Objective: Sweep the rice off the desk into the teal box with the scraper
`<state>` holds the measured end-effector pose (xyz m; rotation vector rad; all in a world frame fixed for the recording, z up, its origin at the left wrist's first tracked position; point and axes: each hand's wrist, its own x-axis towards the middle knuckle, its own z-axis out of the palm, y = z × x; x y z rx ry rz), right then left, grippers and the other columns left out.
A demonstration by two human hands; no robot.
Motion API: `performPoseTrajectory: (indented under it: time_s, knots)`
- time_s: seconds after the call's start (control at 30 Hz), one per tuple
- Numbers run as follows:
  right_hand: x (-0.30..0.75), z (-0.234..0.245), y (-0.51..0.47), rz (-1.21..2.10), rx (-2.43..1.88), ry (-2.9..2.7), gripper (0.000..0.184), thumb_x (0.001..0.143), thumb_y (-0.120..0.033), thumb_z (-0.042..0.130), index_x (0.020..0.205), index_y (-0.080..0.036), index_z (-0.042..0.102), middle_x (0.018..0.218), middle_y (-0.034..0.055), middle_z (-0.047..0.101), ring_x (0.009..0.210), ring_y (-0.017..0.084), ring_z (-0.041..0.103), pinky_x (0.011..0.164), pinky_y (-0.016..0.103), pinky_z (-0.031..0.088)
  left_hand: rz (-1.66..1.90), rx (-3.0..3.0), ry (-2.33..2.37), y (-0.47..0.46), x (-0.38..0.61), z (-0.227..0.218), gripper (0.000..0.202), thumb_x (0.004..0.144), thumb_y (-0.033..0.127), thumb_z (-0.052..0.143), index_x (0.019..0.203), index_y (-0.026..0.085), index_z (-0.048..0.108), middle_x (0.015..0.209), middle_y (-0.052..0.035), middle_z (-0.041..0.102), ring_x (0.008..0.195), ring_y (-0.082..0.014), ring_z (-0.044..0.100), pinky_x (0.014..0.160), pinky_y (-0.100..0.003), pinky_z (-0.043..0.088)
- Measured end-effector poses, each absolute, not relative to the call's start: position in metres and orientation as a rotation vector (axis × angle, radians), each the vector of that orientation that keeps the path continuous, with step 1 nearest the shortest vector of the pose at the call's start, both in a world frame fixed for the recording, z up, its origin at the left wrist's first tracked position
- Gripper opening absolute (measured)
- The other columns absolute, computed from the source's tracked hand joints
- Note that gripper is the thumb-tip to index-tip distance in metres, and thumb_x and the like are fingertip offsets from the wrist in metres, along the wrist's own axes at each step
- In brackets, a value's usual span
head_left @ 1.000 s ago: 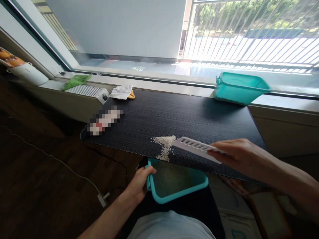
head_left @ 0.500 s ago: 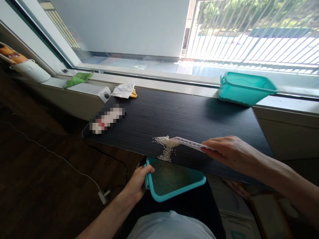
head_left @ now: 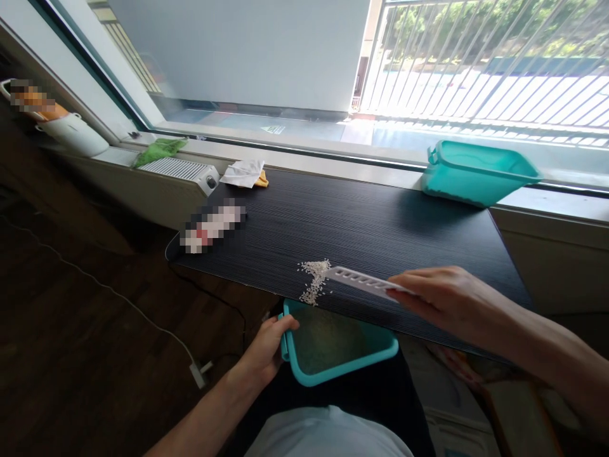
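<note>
My left hand (head_left: 267,346) grips the left rim of a turquoise plastic bin (head_left: 342,374), which sits below the near edge of the table by my lap. The bin's inside is dim, with a pale layer in it. With my right hand (head_left: 431,289) I hold a flat white slotted plastic strip (head_left: 364,281) low over the tabletop. Its far end touches or nearly touches a small heap of white grains (head_left: 314,270) that look like rice. A thin trail of the grains reaches the table edge above the bin.
On the dark table (head_left: 361,216) a second turquoise bin (head_left: 480,174) stands far right by the window. White paper and a yellow cloth (head_left: 245,174) lie at the back left, near a blurred-out item (head_left: 213,227). A radiator (head_left: 183,170) adjoins the table. A white cable (head_left: 118,301) crosses the floor.
My right hand and the strip have shifted slightly back from the heap, and the trail of grains at the edge is thinner. My left hand stays on the bin. The view has shifted slightly.
</note>
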<state>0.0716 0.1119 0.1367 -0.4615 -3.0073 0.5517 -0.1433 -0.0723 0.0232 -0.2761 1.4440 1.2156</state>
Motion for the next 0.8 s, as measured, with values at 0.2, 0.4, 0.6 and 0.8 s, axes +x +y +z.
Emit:
performPoseTrajectory:
  time_s: [0.2,0.4,0.6,0.8]
  knots:
    - [0.033,0.133,0.148,0.385,-0.493,-3.033,0.039,0.102,-0.033,0.032,0.075,-0.019,0.056,0.063,0.0003,0.052,0.052,0.012,0.039,0.054,0.03,0.026,1.231,-0.27,1.428,-0.078,-0.149,0.02,0.009,0.063,0.008,0.066,0.063,0.013,0.059,0.052,0.0006,0.056,0.045,-0.011,0.052,0.05,-0.023,0.048]
    - [0.025,0.128,0.131,0.393,-0.399,-3.072,0.039,0.102,-0.028,0.031,0.078,-0.018,0.059,0.066,0.003,0.059,0.054,0.014,0.046,0.055,0.03,0.026,1.263,-0.296,1.441,-0.082,-0.16,0.022,0.009,0.064,0.007,0.067,0.066,0.013,0.06,0.055,-0.0005,0.059,0.048,-0.0126,0.057,0.052,-0.024,0.05]
    - [0.037,0.126,0.099,0.411,-0.306,-3.073,0.036,0.1,-0.023,0.033,0.078,-0.019,0.061,0.065,0.0031,0.062,0.052,0.015,0.051,0.052,0.029,0.03,1.247,-0.293,1.432,-0.082,-0.165,0.021,0.013,0.062,0.008,0.069,0.067,0.014,0.059,0.055,0.0011,0.059,0.048,-0.0126,0.057,0.053,-0.024,0.051]
    - [0.045,0.13,0.072,0.554,-0.203,-3.063,0.033,0.099,-0.018,0.035,0.081,-0.02,0.062,0.064,0.0012,0.063,0.05,0.014,0.054,0.048,0.029,0.032,1.25,-0.274,1.417,-0.083,-0.168,0.02,0.01,0.061,0.009,0.067,0.067,0.013,0.06,0.056,-0.0009,0.062,0.049,-0.0134,0.058,0.053,-0.025,0.051]
